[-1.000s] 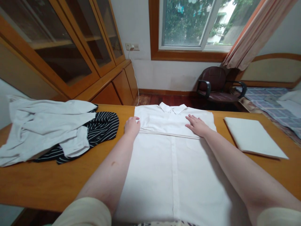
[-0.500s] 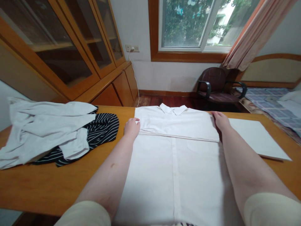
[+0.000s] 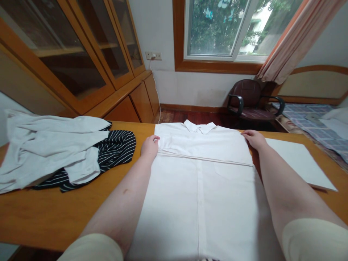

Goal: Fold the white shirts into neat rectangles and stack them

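A white button-up shirt (image 3: 174,192) lies front up on the wooden table, its collar at the far edge and its sleeves folded across the chest. At the shirt's left side, my left hand (image 3: 150,145) pinches the edge of the cloth near the folded sleeve. On the opposite side my right hand (image 3: 253,139) has its fingertips closed at the shirt's upper right edge. The shirt's lower end runs out of the bottom of the view.
A crumpled white garment (image 3: 49,145) rests on a black striped one (image 3: 119,146) at the left of the table (image 3: 49,217). A white flat board (image 3: 299,159) lies at the right. Beyond stand a chair (image 3: 247,98), a bed (image 3: 312,116) and a glass-door cabinet (image 3: 108,79).
My left hand stays at the left edge with a slight tug at the cloth. My right hand has shifted slightly, its fingertips now on the upper right edge. The view has moved a little.
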`<control>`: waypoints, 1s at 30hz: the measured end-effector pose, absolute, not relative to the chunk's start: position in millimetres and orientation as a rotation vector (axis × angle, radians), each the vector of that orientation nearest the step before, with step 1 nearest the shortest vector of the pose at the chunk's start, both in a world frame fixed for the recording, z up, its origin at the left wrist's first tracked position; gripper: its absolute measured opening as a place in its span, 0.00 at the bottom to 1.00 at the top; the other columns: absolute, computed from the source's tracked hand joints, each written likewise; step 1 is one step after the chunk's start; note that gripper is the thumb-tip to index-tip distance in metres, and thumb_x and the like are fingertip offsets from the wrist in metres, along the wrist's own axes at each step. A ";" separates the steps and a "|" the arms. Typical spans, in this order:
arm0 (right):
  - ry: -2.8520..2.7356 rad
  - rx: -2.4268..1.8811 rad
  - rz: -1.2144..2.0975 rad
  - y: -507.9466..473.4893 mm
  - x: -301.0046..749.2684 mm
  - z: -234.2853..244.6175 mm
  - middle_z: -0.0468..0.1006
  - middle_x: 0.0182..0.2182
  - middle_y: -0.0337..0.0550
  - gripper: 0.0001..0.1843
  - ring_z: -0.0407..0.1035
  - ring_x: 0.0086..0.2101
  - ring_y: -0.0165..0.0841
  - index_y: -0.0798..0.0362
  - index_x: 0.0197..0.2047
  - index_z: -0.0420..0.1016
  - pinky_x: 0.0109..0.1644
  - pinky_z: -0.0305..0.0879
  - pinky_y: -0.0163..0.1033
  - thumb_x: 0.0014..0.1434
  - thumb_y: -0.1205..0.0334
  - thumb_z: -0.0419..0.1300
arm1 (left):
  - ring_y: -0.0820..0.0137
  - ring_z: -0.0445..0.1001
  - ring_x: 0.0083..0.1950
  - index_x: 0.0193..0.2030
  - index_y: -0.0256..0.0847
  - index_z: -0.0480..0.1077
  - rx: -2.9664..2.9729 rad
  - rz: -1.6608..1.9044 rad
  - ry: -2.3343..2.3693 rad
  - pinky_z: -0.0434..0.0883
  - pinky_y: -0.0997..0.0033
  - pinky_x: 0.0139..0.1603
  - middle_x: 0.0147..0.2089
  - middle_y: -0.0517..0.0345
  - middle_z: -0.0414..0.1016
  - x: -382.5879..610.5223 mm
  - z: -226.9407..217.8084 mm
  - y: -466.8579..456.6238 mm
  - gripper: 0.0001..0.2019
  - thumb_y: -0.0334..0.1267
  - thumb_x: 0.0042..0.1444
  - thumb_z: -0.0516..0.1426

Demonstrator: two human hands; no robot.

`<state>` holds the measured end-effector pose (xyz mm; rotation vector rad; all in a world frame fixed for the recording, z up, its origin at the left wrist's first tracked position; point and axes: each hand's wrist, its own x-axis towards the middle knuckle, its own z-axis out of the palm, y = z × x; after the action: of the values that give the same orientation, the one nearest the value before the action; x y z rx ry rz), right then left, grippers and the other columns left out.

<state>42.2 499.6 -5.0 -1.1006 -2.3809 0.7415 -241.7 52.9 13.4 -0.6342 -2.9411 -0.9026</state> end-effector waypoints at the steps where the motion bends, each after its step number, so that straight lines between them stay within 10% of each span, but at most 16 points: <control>1: -2.396 -1.101 0.731 499.2 42.2 -4.3 0.79 0.38 0.44 0.11 0.70 0.36 0.36 0.53 0.33 0.77 0.44 0.63 0.42 0.49 0.57 0.59 | 0.61 0.72 0.47 0.40 0.46 0.72 -0.632 -0.897 -2.947 0.68 0.65 0.46 0.46 0.54 0.74 -241.6 13.6 53.2 0.10 0.35 0.57 0.51; 12: -2.255 -1.379 0.730 493.4 40.2 7.8 0.77 0.28 0.43 0.10 0.67 0.27 0.33 0.54 0.34 0.76 0.34 0.62 0.39 0.52 0.57 0.58 | 0.62 0.72 0.45 0.38 0.46 0.72 -0.639 -0.876 -2.942 0.68 0.65 0.45 0.45 0.55 0.74 -242.3 9.7 55.0 0.11 0.33 0.57 0.50; 30: -2.334 -1.163 0.498 490.9 36.9 -1.2 0.75 0.44 0.47 0.18 0.68 0.44 0.41 0.51 0.38 0.80 0.51 0.62 0.42 0.52 0.51 0.55 | 0.62 0.72 0.46 0.41 0.46 0.72 -0.648 -0.863 -2.950 0.68 0.65 0.45 0.46 0.54 0.75 -243.7 9.5 54.7 0.11 0.36 0.57 0.50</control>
<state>36.9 490.9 -1.2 -1.1633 -2.3335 0.4980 -243.7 54.7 9.5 -0.6478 -2.9499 -0.8634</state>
